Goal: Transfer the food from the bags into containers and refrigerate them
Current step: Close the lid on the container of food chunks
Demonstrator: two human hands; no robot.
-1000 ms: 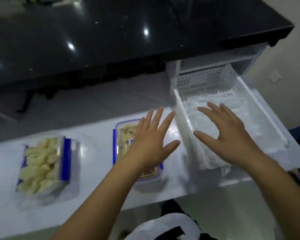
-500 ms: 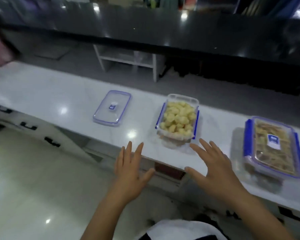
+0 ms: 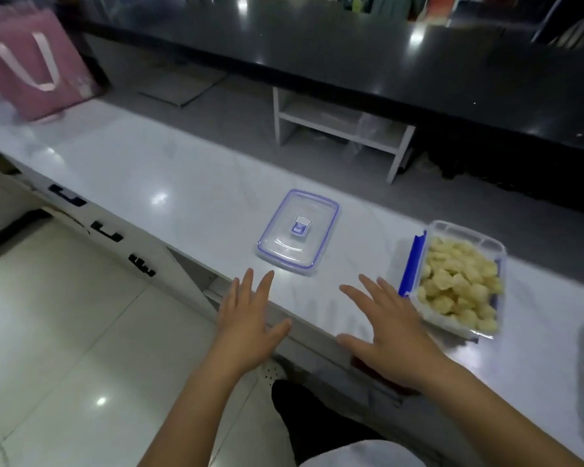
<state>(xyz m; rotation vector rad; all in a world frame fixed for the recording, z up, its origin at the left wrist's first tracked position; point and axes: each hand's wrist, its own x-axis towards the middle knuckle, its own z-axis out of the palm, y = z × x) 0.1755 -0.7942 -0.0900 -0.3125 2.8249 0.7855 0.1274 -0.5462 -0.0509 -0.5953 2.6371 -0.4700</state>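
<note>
Food pieces [image 3: 459, 288], pale yellow chunks, filled an uncovered clear container [image 3: 466, 237] with blue side clips, sitting on the white tabletop [image 3: 155, 170] near its front edge. Its separate lid [image 3: 298, 231], clear with a blue rim, lay flat on the tabletop just to the left of the container, apart from it. I saw my right hand [image 3: 390, 335] spread wide above the tabletop's front edge, fingers straight, holding nothing, just beside the container's blue clip and nearer me than the lid. My left hand [image 3: 246, 321] was equally splayed and empty, fingertips close to the lid's near corner without touching. A pink bag [image 3: 38, 69] stood at the tabletop's far left end.
</note>
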